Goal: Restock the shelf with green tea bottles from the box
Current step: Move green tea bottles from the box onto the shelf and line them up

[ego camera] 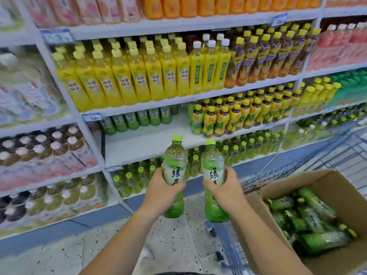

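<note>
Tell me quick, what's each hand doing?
Left hand: holds one green tea bottle.
Right hand: holds the other green tea bottle.

Left hand (pixel 161 193) gripping one upright bottle (pixel 174 175), right hand (pixel 224 190) gripping another (pixel 213 175), before half-bare shelf (pixel 151 143), open box (pixel 317 197) of bottles at right

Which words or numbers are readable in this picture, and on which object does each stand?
"绿茶": left-hand bottle, right-hand bottle.
"蜂蜜柚子": yellow bottles, on their labels.
"3.00": blue price tag on the shelf edge.
Too blurred: other price tags, boxed bottles.
</note>
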Action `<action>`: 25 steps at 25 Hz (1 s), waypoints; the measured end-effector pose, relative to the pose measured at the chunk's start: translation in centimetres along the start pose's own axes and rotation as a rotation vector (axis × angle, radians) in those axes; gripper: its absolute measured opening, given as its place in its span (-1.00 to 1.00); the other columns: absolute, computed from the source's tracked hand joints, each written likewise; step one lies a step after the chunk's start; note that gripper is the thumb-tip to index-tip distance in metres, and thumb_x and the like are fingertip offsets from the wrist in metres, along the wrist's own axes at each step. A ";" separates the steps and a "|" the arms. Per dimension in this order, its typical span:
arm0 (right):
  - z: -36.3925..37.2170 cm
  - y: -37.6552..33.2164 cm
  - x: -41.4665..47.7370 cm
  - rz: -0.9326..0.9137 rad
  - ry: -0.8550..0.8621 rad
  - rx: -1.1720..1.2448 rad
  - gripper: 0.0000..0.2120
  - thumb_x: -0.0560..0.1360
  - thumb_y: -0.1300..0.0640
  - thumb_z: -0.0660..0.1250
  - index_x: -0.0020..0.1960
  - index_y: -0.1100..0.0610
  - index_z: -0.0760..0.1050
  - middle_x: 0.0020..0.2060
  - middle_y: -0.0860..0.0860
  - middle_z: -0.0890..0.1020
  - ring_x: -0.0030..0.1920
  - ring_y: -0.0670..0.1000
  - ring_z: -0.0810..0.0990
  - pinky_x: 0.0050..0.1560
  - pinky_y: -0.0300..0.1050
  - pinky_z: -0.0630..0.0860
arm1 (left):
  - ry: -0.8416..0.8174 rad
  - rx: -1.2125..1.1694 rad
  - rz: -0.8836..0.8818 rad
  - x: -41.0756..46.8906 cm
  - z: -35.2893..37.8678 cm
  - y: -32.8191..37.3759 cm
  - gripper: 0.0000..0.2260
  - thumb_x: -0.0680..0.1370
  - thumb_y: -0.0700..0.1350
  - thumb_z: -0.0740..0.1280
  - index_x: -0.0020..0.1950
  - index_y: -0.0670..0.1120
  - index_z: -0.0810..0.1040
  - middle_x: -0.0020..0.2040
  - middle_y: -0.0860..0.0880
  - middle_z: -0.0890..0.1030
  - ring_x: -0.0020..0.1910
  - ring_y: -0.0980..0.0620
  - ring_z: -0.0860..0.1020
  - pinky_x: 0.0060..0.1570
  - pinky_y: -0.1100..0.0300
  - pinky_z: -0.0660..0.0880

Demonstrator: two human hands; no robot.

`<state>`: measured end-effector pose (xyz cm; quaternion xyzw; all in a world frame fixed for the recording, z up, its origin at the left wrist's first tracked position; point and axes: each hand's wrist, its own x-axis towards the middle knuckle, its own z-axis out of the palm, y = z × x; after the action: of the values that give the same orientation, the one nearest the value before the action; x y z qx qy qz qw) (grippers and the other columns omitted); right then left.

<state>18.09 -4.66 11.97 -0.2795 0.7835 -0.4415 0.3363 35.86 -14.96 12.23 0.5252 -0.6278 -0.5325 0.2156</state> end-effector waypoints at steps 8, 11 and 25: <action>11.9 -4.7 6.6 0.028 -0.022 -0.048 -0.51 0.45 -0.02 0.54 0.24 -0.12 0.33 -0.01 -0.20 0.59 -0.14 -0.30 0.60 -0.31 -0.38 0.45 | 0.004 0.081 -0.036 9.9 -10.4 -3.2 -0.64 0.28 0.04 0.59 -0.01 0.12 0.53 -0.15 0.12 0.66 -0.26 0.31 0.60 -0.49 0.44 0.40; 15.1 -5.5 9.7 0.039 0.027 -0.051 -0.51 0.44 0.01 0.55 0.25 -0.04 0.37 0.03 -0.12 0.61 -0.06 -0.18 0.61 -0.20 -0.23 0.51 | -0.031 0.138 -0.017 14.2 -12.1 -4.0 -0.61 0.29 0.06 0.59 0.01 0.11 0.52 -0.13 0.13 0.65 -0.24 0.23 0.61 -0.40 0.33 0.44; 20.2 1.6 29.5 -0.090 0.079 -0.162 -0.61 0.36 0.01 0.57 0.10 -0.18 0.49 -0.15 -0.24 0.66 -0.21 -0.32 0.60 -0.38 -0.38 0.48 | 0.088 0.124 0.067 32.8 -6.5 -12.6 -0.66 0.29 -0.05 0.59 -0.05 0.11 0.53 -0.17 0.14 0.64 -0.20 0.31 0.57 -0.38 0.49 0.42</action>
<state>15.28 -35.79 -5.43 -0.3231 0.8159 -0.4022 0.2611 35.03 -45.55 -6.27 0.5393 -0.6667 -0.4615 0.2275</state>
